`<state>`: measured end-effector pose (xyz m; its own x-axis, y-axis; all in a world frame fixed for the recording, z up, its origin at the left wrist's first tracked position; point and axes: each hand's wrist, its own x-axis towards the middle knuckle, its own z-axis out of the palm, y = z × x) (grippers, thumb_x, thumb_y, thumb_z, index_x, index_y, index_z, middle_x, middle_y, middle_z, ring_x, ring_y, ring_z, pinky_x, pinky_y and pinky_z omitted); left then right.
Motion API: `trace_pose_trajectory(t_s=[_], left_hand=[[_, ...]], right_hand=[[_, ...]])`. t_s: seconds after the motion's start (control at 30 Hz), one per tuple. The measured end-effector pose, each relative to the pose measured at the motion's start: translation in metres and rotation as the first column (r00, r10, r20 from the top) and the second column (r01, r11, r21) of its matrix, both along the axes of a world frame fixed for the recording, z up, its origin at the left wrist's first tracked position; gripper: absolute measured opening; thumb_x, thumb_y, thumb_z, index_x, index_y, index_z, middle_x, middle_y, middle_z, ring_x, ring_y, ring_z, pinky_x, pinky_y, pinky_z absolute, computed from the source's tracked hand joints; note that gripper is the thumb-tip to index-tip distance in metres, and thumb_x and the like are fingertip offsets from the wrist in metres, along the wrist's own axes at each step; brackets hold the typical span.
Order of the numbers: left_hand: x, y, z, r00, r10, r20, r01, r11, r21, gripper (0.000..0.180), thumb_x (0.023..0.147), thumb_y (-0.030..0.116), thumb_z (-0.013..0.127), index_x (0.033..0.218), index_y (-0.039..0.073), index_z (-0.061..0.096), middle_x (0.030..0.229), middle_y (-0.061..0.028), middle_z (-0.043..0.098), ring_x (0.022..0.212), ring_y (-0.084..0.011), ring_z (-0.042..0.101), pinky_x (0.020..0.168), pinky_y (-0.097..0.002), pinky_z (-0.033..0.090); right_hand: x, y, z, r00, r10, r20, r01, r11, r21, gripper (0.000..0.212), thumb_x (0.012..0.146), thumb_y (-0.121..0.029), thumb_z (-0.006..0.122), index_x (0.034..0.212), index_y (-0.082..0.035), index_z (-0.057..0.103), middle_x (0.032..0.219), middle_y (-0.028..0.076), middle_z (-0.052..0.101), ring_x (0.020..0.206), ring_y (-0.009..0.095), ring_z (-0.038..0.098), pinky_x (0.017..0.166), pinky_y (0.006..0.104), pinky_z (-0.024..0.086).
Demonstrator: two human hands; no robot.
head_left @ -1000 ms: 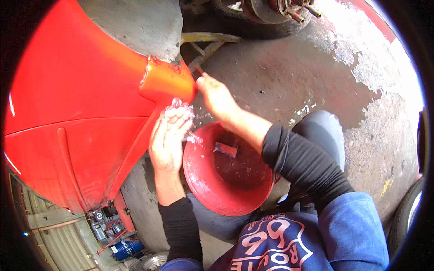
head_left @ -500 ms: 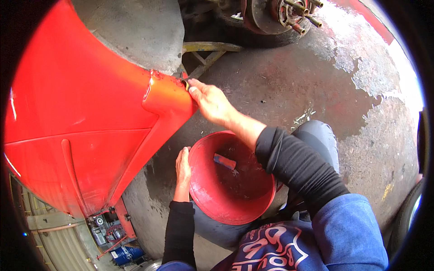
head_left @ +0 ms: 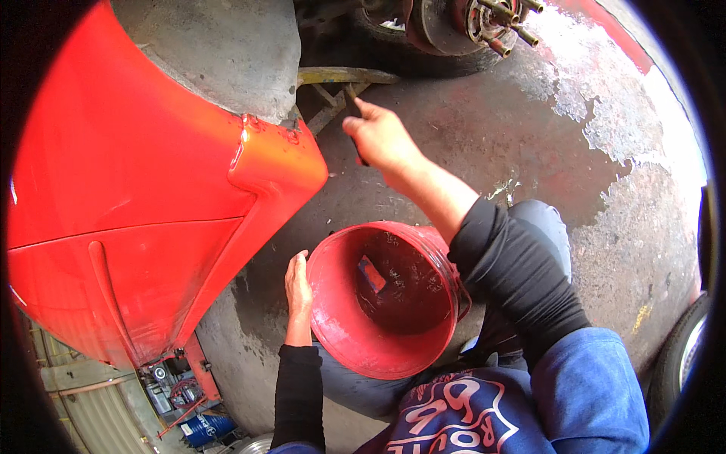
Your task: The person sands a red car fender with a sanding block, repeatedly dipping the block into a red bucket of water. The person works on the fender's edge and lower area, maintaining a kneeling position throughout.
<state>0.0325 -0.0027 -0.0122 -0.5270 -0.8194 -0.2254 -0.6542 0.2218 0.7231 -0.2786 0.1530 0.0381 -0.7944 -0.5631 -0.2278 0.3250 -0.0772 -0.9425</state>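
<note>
A red plastic bucket is tipped toward me between my legs. My left hand holds it at the left side of its rim, fingers extended along the outside. Inside the bucket lies a small red-and-blue block. My right hand is closed around a thin, flat dark piece, whose exact kind I cannot make out. It is in the air, just right of the glossy red car panel and apart from its orange-tinted corner.
A wheel hub with long studs stands at the top, by a dark tire. Behind the panel's corner is a yellowish stand. Another tire is at the right edge. A blue can sits at lower left on the worn concrete floor.
My right hand has pulled away from the panel's corner, up and to the right, with the dark piece. The bucket has tilted and the block in it has turned. My left hand shifted slightly left.
</note>
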Motion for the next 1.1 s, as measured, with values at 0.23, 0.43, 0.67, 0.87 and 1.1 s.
trace_pose_trajectory(t_s=[0.23, 0.43, 0.67, 0.87, 1.1], left_hand=[[-0.006, 0.009, 0.008, 1.0, -0.019, 0.009, 0.019, 1.0, 0.002, 0.051, 0.103, 0.038, 0.041, 0.126, -0.003, 0.058, 0.13, -0.0173, 0.059, 0.125, -0.0276, 0.052, 0.106, -0.0363, 0.037], [-0.011, 0.007, 0.005, 0.999, -0.038, -0.019, 0.037, 0.999, -0.011, 0.049, 0.103, 0.036, 0.041, 0.128, -0.003, 0.057, 0.13, -0.0146, 0.059, 0.122, -0.0231, 0.053, 0.106, -0.0337, 0.038], [-0.013, 0.011, 0.011, 0.999, -0.049, -0.021, 0.049, 0.998, -0.026, 0.048, 0.103, 0.036, 0.043, 0.13, -0.002, 0.056, 0.132, -0.0137, 0.057, 0.124, -0.0218, 0.051, 0.107, -0.0331, 0.037], [-0.013, 0.013, 0.012, 0.999, -0.035, -0.03, 0.035, 0.999, -0.01, 0.051, 0.101, 0.037, 0.045, 0.131, -0.003, 0.055, 0.135, -0.0165, 0.056, 0.127, -0.025, 0.049, 0.109, -0.0343, 0.035], [-0.016, 0.016, 0.014, 0.999, -0.037, -0.014, 0.037, 0.998, -0.05, 0.052, 0.101, 0.037, 0.047, 0.132, -0.004, 0.054, 0.136, -0.0175, 0.055, 0.129, -0.0254, 0.049, 0.11, -0.0343, 0.034]], right_hand=[[0.038, -0.026, -0.001, 0.769, 0.106, -0.63, 0.059, 0.97, 0.235, 0.035, 0.096, -0.019, 0.045, 0.125, -0.005, 0.058, 0.117, 0.016, 0.066, 0.106, 0.038, 0.064, 0.089, 0.0503, 0.051], [0.024, -0.012, 0.013, 0.778, 0.18, -0.602, -0.076, 0.978, 0.193, 0.03, 0.092, -0.019, 0.05, 0.118, -0.011, 0.063, 0.103, 0.02, 0.069, 0.095, 0.039, 0.067, 0.082, 0.0493, 0.054], [0.036, -0.006, 0.023, 0.84, 0.362, -0.405, -0.221, 0.909, 0.353, 0.032, 0.096, -0.019, 0.046, 0.123, -0.008, 0.059, 0.105, 0.023, 0.067, 0.1, 0.041, 0.065, 0.086, 0.0524, 0.05], [0.048, -0.004, 0.004, 0.847, 0.246, -0.471, -0.162, 0.964, 0.212, 0.037, 0.093, -0.011, 0.046, 0.129, -0.005, 0.054, 0.104, 0.025, 0.066, 0.097, 0.042, 0.065, 0.084, 0.0513, 0.051], [0.029, -0.01, -0.011, 0.642, 0.543, -0.541, -0.285, 0.824, 0.489, 0.039, 0.086, -0.01, 0.052, 0.124, -0.008, 0.059, 0.099, 0.022, 0.069, 0.097, 0.038, 0.066, 0.085, 0.0485, 0.052]])
